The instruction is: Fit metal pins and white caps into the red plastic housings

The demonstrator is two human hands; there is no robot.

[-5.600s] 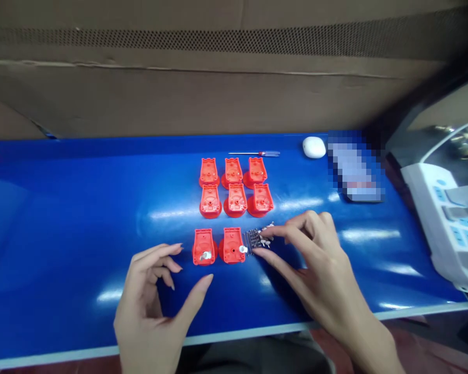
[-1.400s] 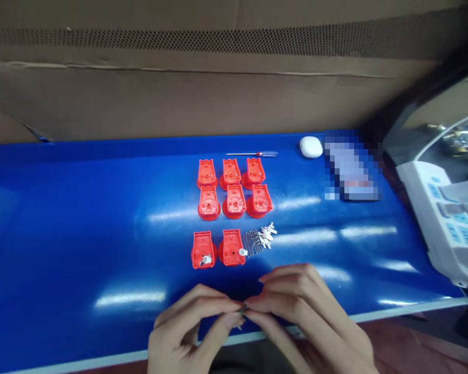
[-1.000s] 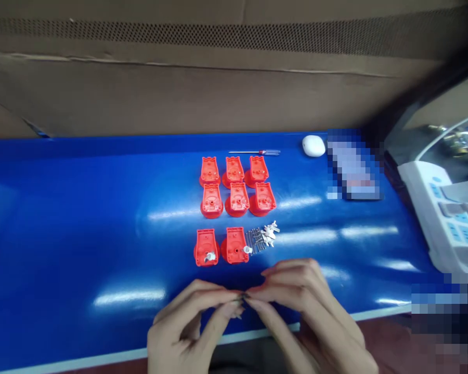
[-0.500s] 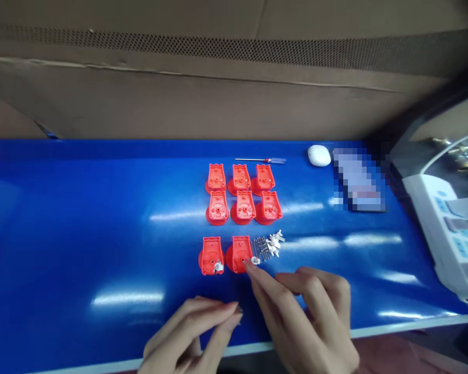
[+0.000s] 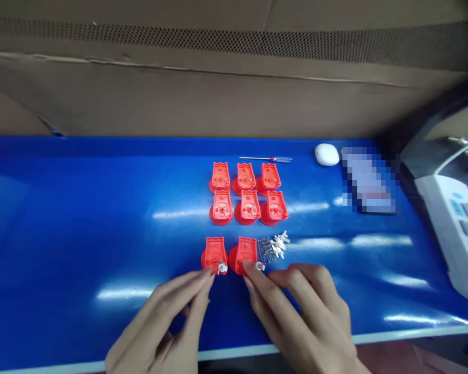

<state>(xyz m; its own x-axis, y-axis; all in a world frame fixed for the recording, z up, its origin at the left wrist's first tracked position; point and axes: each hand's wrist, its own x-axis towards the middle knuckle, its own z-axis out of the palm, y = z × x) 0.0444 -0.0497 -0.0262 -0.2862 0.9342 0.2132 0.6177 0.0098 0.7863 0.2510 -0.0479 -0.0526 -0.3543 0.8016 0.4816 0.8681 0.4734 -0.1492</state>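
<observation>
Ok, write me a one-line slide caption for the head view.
The left hand and right hand reach the two nearest red parts on a blue table; six more stand behind.

- table (image 5: pixel 81 234): glossy blue, pale front edge
- shells (image 5: pixel 248 193): red-orange, all eight
- clips (image 5: pixel 281 242): white
- pins (image 5: pixel 265 248): grey metal
- screwdriver (image 5: pixel 265 159): silver shaft, clear handle, red collar
- oval case (image 5: pixel 326 155): white
- cardboard (image 5: pixel 203 104): brown
- mesh strip (image 5: pixel 218 39): fine dark dot grid
- machine (image 5: pixel 452 223): white, pale blue buttons
</observation>
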